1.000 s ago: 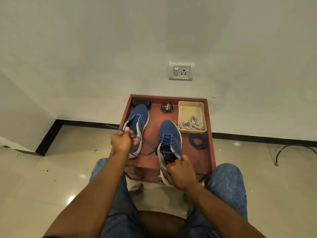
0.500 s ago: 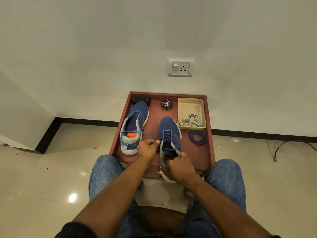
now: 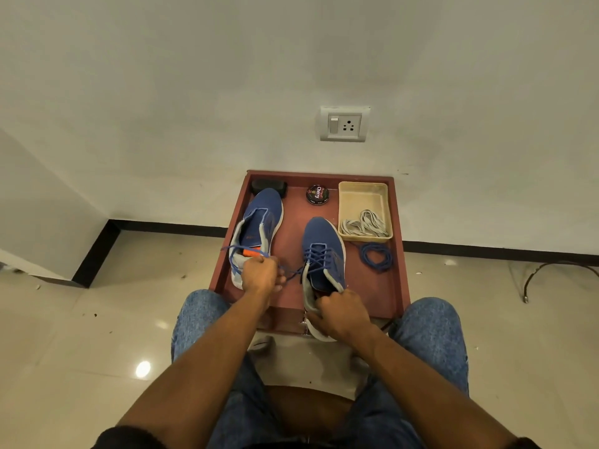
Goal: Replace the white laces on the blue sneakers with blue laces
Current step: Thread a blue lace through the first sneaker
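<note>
Two blue sneakers stand on a reddish-brown tray table (image 3: 397, 286). The right sneaker (image 3: 324, 247) carries a blue lace (image 3: 319, 257) threaded through its eyelets. My right hand (image 3: 342, 314) grips this shoe at the heel. My left hand (image 3: 259, 275) pinches the loose end of the blue lace, which runs taut from the shoe and loops back over the left sneaker (image 3: 259, 222). The left sneaker has no lace in its eyelets. White laces (image 3: 364, 223) lie in a beige tray (image 3: 363, 196). A second blue lace (image 3: 376, 256) lies coiled beside the right shoe.
A round shoe polish tin (image 3: 317, 193) and a black brush (image 3: 268, 186) sit at the table's far edge. A wall socket (image 3: 344, 123) is above. My knees in jeans flank the table's near edge. A dark cable (image 3: 557, 270) lies on the floor at right.
My left hand drew the lace far out to the left, came back to the right shoe, and now sits a little left again with the lace taut. My right hand stays on the heel.
</note>
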